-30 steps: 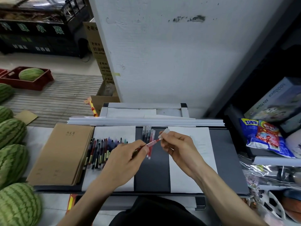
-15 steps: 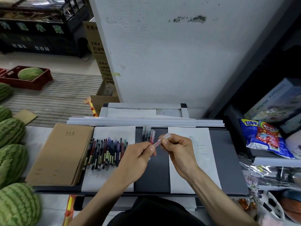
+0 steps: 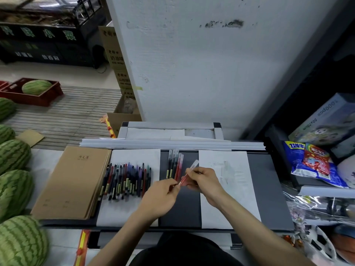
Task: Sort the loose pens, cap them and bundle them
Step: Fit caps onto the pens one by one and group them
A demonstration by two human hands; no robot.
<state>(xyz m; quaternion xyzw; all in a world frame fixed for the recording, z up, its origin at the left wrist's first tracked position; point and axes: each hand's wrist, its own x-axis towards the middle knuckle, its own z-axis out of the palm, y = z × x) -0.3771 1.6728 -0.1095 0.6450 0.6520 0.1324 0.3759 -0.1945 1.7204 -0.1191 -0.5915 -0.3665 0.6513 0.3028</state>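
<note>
Red pen [image 3: 183,179] slants across the dark mat [image 3: 180,210], held at both ends. The left hand [image 3: 159,196] pinches its rear end at the seven o'clock tip. The right hand [image 3: 204,181] is curled round the barrel near the one o'clock end, where a clear cap [image 3: 195,163] pokes out past the fingers. The cap sits over the tip, but I cannot tell whether it is fully home.

This looks like the capping step for one pen. Just off the hands at eleven o'clock lies a short row of capped pens [image 3: 174,166], dark and red, side by side on the mat. At nine o'clock the loose pens [image 3: 126,179] are spread on a white sheet [image 3: 134,156], with brown notebooks [image 3: 73,181] beyond them.

The next move probably calls for a firm push along the pen's axis until the cap seats. Then the pen should be laid beside the red ones in the row, parallel and touching, before reaching to nine o'clock for another.
</note>
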